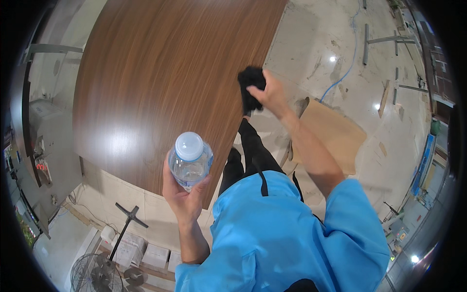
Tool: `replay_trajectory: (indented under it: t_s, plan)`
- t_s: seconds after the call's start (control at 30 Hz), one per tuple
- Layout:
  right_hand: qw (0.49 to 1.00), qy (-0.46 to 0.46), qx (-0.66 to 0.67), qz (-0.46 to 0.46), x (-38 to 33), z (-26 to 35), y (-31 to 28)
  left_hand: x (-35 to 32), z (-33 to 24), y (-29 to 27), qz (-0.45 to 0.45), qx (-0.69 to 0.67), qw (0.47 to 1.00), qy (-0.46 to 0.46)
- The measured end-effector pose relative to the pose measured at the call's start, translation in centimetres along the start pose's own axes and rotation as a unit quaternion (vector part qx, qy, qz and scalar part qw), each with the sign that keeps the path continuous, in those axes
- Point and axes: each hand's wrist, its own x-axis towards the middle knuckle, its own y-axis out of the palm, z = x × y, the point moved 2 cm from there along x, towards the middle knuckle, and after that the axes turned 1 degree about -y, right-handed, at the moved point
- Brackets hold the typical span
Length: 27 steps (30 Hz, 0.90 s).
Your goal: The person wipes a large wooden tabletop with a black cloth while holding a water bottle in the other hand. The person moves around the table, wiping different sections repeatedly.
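My left hand (184,202) is closed around a clear plastic bottle (187,170) with a pale cap, holding it upright near the table's near edge. Clear liquid seems to be inside. Out to the right, my right hand (273,93) grips a bunched black cloth (251,77) over the right edge of the brown wood-grain tabletop (160,73). The cloth is slightly blurred, and below it the black blends with my dark shoe, so its lower end cannot be made out. Whether it touches the wood is unclear.
A tan sheet (331,134) lies on the floor to the right, beside a blue cable (348,73). Metal frame parts (389,40) are further off. At lower left stand a fan (97,275) and white boxes (155,255). A grey surface (53,131) borders the left side.
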Motion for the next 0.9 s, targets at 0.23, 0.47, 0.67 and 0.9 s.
replay_trajectory:
  t_s: [0.23,0.47,0.67,0.9]
  plan:
    - [0.968,0.129,0.203,0.070,-2.1,-2.3,1.4,0.0,-0.8,0.4,0.011,0.004,1.000,-0.003]
    - [0.978,0.131,0.160,0.035,-3.2,-1.9,2.7,0.4,-1.2,0.9,0.012,0.014,1.000,0.014]
    - [0.974,0.165,0.150,0.030,-5.9,-3.7,4.3,0.7,-1.6,1.3,0.027,-0.001,0.999,0.019]
    - [0.981,0.163,0.102,0.000,1.3,-3.0,1.9,0.3,-1.3,1.1,0.039,-0.011,0.999,0.009]
